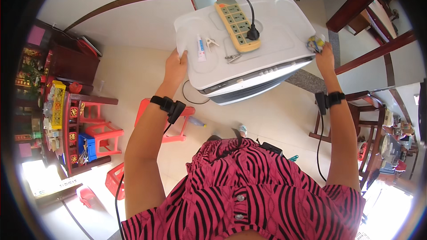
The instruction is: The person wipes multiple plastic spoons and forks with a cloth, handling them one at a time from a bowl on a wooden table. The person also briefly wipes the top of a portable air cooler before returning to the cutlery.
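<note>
In front of me stands a white portable air cooler [280, 45] with a flat moulded top. My left hand [176, 65] is at its left corner, pinching the edge or a thin pale film there; which of the two is unclear. My right hand [325, 55] is at the right corner, fingers on a small crumpled clear wrapper with yellow and blue print [315, 44]. On the top lie a yellow and green power strip [237, 26] with a black plug [253, 34] on it, a white and blue tube [201, 49], a small white clip [211, 44] and a metal nail clipper [233, 58].
Red plastic stools [105, 133] stand at the left, another [180, 123] below my left forearm. A plastic bottle [197, 121] lies on the floor near a loose cable [190, 101]. A dark wooden chair [365, 110] stands at the right, and a wall rises behind the cooler's left side.
</note>
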Available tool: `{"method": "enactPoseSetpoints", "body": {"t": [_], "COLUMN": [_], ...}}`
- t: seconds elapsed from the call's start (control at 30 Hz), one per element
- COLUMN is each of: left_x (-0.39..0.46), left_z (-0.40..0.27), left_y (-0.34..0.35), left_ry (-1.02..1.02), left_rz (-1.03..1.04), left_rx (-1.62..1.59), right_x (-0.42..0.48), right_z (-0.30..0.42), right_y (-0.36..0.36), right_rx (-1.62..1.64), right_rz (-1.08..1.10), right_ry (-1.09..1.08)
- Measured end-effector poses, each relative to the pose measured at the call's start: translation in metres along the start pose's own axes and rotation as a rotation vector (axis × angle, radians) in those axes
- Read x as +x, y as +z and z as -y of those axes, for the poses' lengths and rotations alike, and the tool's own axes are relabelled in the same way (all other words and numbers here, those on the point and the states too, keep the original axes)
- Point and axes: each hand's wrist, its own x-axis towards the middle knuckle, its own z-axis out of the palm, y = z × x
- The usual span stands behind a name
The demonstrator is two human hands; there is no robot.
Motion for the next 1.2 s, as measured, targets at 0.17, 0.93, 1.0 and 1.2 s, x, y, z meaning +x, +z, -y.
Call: {"method": "enactPoseSetpoints", "body": {"t": [0.17, 0.93, 1.0, 1.2], "left_x": [0.021, 0.052, 0.050, 0.048], "left_z": [0.020, -0.039, -0.041, -0.068], "left_y": [-0.005, 0.004, 0.002, -0.014], "left_ry": [0.150, 0.517, 0.534, 0.506], "left_rz": [0.114, 0.467, 0.459, 0.424], "left_rx": [0.043, 0.068, 0.099, 0.181], "right_x": [-0.088, -0.308, -0.311, -0.304], "right_z": [0.002, 0.071, 0.077, 0.087], "right_y": [-0.022, -0.101, -0.104, -0.115], "right_rx": [-0.083, -0.207, -0.199, -0.193], "right_rz": [-0.073, -0.182, -0.178, -0.241], "right_ry": [0.092, 0.415, 0.400, 0.318]}}
